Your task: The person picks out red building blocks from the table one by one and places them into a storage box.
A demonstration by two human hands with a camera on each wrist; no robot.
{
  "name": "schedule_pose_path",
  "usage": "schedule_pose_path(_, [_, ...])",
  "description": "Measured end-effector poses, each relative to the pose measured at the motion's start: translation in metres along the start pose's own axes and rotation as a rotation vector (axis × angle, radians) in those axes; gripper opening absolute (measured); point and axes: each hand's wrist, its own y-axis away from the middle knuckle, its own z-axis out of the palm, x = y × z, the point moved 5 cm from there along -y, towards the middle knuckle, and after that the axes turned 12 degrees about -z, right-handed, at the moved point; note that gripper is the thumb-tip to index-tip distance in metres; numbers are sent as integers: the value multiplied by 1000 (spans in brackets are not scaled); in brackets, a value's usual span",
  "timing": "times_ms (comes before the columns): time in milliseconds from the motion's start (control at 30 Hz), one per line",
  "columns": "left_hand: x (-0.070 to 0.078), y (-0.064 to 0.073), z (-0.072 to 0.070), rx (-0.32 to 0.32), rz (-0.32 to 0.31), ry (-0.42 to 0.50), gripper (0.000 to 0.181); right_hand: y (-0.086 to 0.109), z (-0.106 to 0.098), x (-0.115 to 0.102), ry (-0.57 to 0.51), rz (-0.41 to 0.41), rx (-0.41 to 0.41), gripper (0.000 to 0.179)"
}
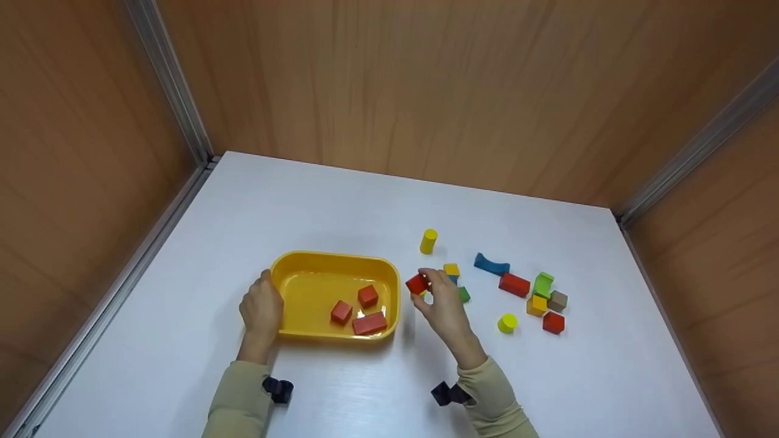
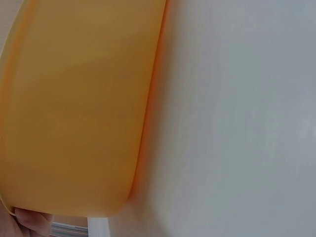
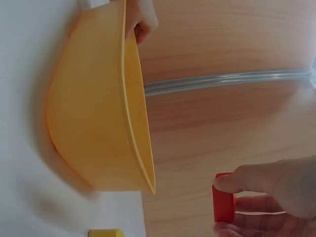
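Observation:
A yellow plastic tub (image 1: 331, 258) stands on the white table, with two red cubes (image 1: 367, 295) and a red oblong block (image 1: 369, 323) inside. My left hand (image 1: 261, 307) grips the tub's left rim; in the left wrist view only some fingers (image 2: 33, 221) show beneath the rim. Just off the tub's right side, my right hand (image 1: 446, 309) pinches a red block (image 1: 416, 284) between thumb and fingertips. The right wrist view shows that red block (image 3: 223, 200) held up in the air, apart from the tub wall (image 3: 89, 108).
Right of the tub stands a yellow cylinder (image 1: 428, 241). Farther right lie a blue arch block (image 1: 492, 264), a red oblong block (image 1: 514, 285), a light green block (image 1: 543, 284), a red cube (image 1: 553, 323) and a short yellow cylinder (image 1: 507, 323). Wooden walls (image 1: 389, 91) enclose the table.

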Motion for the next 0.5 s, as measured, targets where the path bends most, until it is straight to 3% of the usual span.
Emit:
schedule_pose_path(367, [1,-1,0,-11,-1,-9,26,-21,20,-24,-4,-153,-44,42])
schedule_pose_path(500, [1,0,0,-13,-3,-18,26,-27,31,-33,6,-169,-83,43])
